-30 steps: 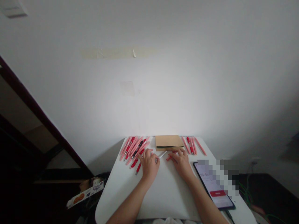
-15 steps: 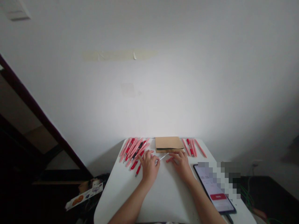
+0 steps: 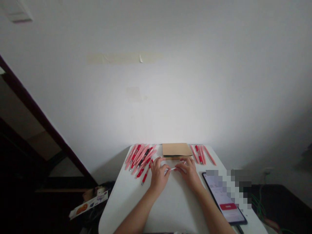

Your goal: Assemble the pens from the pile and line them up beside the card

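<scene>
White surface (image 3: 168, 209), pushed up to a pale wall (image 3: 170, 97), two bare hands working over the middle of it. Thin white stick (image 3: 173, 168) is between the hands, just in front of the notebook, lying roughly crosswise. Left hand (image 3: 159, 177): grip pinched, thumb and forefinger closed at the stick's left end, other fingers loosely bent. Right hand (image 3: 188, 172): grip also pinched, fingertips at the stick's right end; can't tell if anything else is tucked inside, fingers cover it. Brown notebook (image 3: 176, 149) lies flat at the back edge, cover slightly lifted at the front. Left of it, heap of pens (image 3: 140, 156), mostly pink, some red, one with black parts, overlapping at a slant. Red pen (image 3: 144, 178) sits at the near end of the heap, beside the left hand. Right of the notebook, short row of pens (image 3: 201, 154), pink plus one red, side by side, rightmost set slightly apart. Phone (image 3: 223, 198) lies screen up near the right edge, red button lit, partly pixelated.
</scene>
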Available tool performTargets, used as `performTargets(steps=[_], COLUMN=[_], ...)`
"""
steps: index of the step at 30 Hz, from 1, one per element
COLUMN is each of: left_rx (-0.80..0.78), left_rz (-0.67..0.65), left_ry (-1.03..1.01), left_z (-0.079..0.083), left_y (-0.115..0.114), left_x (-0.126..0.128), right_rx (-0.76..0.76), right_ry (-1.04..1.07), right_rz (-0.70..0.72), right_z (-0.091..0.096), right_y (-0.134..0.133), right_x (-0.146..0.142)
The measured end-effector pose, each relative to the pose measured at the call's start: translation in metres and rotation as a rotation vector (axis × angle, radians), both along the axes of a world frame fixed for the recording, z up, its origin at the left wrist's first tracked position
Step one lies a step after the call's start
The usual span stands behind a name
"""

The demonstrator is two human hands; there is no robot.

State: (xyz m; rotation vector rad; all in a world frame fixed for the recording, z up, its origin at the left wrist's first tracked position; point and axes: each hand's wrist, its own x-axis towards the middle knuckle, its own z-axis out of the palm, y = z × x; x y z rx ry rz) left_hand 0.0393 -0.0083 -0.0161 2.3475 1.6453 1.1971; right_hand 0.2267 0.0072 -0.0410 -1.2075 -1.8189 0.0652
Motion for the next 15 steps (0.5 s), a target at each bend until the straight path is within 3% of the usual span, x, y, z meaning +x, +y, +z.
performTargets(steps=[15], left_rx=[0.019], left_rz=[0.023], left_ry=[-0.007], left_z=[-0.0022], left_y=[0.0044], left_x=[-0.0029], right_rx=[-0.033], right_ry=[0.052], right_rz=[-0.048], right_z=[-0.0027], right_y=[0.0014], right_x=[0.0015])
